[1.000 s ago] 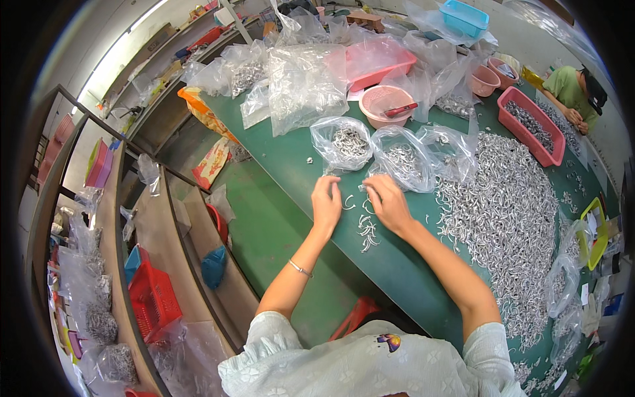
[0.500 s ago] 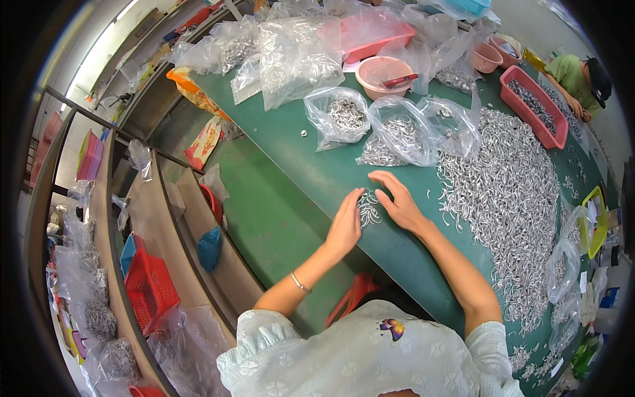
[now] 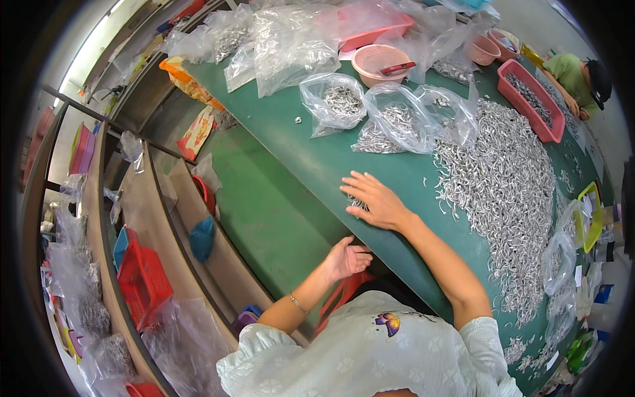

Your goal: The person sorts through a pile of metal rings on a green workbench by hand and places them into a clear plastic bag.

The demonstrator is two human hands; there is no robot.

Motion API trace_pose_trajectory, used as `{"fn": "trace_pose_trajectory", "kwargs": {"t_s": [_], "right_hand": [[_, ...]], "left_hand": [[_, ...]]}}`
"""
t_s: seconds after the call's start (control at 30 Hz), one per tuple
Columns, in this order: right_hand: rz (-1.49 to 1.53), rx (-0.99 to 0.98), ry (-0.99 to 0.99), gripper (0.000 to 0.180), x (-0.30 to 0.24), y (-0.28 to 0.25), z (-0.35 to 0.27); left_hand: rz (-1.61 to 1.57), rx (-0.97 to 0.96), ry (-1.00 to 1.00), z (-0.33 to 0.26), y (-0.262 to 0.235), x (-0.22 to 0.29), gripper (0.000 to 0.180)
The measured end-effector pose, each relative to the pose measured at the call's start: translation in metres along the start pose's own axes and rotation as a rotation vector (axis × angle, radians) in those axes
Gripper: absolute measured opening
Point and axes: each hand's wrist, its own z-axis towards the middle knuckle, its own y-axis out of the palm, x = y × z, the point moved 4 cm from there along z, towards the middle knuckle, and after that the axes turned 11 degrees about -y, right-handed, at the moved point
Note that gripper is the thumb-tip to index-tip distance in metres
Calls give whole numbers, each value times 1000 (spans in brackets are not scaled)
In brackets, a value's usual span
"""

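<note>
My right hand (image 3: pixel 378 202) lies spread over a small heap of curved silvery metal pieces (image 3: pixel 358 204) near the edge of the green table (image 3: pixel 297 155). Its palm covers part of the heap. Just off that edge and lower, my left hand (image 3: pixel 348 259) is turned palm up, fingers stretched and slightly bent, with nothing seen in it. To the right spreads a large pile of the same curved pieces (image 3: pixel 503 178). Beyond my right hand stand clear plastic bags of metal pieces: one on the left (image 3: pixel 342 99), one in the middle (image 3: pixel 395 124), one on the right (image 3: pixel 453 119).
A pink bowl (image 3: pixel 368 61) holds a red-handled tool (image 3: pixel 398 67). A pink tray (image 3: pixel 554 131) of metal pieces stands far right, near another person (image 3: pixel 574 81). Shelves with a red basket (image 3: pixel 142 281) run along the left. A red stool (image 3: pixel 337 298) is below the table edge.
My left hand has left the heap, dropping below the table edge and turning palm up. My right hand has moved left and flattened over the small heap.
</note>
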Motion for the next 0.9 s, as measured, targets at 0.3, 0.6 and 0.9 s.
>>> {"fn": "trace_pose_trajectory", "kwargs": {"t_s": [0.3,0.6,0.9], "right_hand": [[104,-9,-27,37,-51,14,-36],[213,-73,-179,30,-89,33,-45],[575,171,65,22,-101,-4,-60]], "left_hand": [[180,-517,-198,-1,13,36,65],[-107,-455,-221,1,-3,32,38],[-31,-481,-190,-25,-23,9,31]]}}
